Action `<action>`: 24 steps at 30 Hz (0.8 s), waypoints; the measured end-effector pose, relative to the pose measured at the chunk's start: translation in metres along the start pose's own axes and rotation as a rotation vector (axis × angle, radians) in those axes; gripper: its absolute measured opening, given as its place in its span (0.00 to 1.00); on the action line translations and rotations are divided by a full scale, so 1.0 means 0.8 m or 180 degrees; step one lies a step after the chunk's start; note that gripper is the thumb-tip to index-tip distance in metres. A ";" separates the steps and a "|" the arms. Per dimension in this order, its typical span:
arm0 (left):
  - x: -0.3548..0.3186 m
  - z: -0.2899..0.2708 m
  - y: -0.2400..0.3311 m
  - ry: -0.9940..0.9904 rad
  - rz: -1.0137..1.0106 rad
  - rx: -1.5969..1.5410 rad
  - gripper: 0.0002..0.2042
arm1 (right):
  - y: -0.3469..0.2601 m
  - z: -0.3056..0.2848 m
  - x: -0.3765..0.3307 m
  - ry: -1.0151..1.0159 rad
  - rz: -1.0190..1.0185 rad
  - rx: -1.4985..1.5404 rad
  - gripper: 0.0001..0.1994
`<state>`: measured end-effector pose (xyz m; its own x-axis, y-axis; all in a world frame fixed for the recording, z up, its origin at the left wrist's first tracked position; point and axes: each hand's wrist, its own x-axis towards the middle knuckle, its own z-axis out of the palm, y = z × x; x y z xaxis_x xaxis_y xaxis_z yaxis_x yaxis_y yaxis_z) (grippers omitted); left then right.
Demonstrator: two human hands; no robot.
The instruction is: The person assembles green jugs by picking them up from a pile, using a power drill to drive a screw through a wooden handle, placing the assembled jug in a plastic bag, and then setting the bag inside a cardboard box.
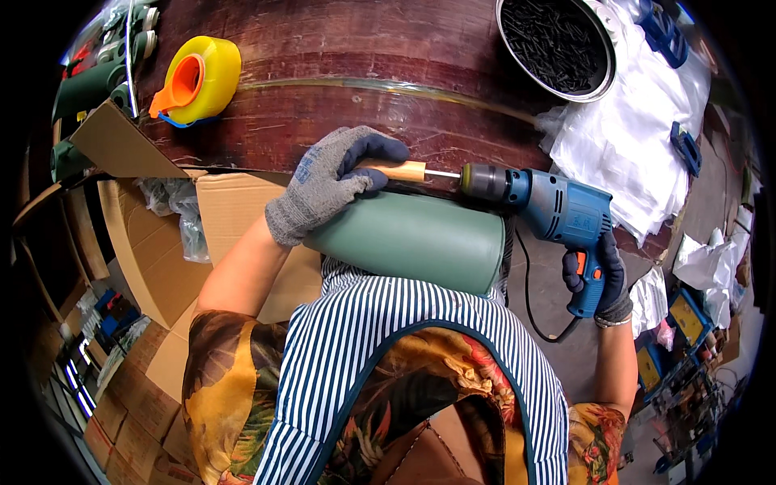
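Note:
In its grey knit glove with a dark palm, my left hand [323,182] is closed around a light wooden handle [402,170]. A thin metal shaft [442,174] runs from the handle's right end to the chuck of a blue corded power drill [566,206]. My right hand [613,279], gloved too, grips the drill by its pistol grip, with fingers near the orange trigger. Below the handle, a smooth dark green cylinder [420,240] lies across in front of my striped apron. The cylinder's left end is hidden under my left hand and wrist.
On the dark red table [364,48] lie a yellow tape roll [220,77] with an orange core, a round tin [600,90] of black screws and white plastic bags [630,129]. An opened cardboard box [153,250] stands at left. The drill's black cable [529,295] hangs below it.

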<state>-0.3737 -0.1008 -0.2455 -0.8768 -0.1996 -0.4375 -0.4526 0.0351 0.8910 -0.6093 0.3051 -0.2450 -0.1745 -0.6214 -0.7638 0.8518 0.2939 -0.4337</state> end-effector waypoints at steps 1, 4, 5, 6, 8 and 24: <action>0.000 0.001 -0.001 0.0048 0.0118 0.0121 0.19 | 0.001 -0.001 0.003 -0.0105 -0.0132 -0.0051 0.36; -0.001 0.002 -0.010 0.0155 0.0329 0.0262 0.20 | 0.003 0.000 0.012 -0.0337 -0.0419 -0.0231 0.36; 0.000 0.003 -0.013 0.0156 0.0329 0.0155 0.20 | 0.001 0.001 0.013 -0.0341 -0.0461 -0.0318 0.35; -0.001 0.004 -0.013 0.0153 0.0329 0.0048 0.21 | 0.001 0.000 0.015 -0.0342 -0.0505 -0.0404 0.35; -0.001 0.006 -0.002 0.0128 0.0501 0.0692 0.24 | 0.003 -0.010 0.012 -0.0022 -0.0523 -0.0704 0.33; -0.056 0.135 0.169 -0.0344 0.2554 0.4886 0.13 | 0.041 0.088 0.042 0.2044 -0.2314 -0.3148 0.23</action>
<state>-0.4129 0.0187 -0.1184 -0.9194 0.3910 -0.0424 0.3920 0.9198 -0.0160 -0.5523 0.2426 -0.2512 -0.8481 -0.4948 -0.1893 -0.1812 0.6066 -0.7741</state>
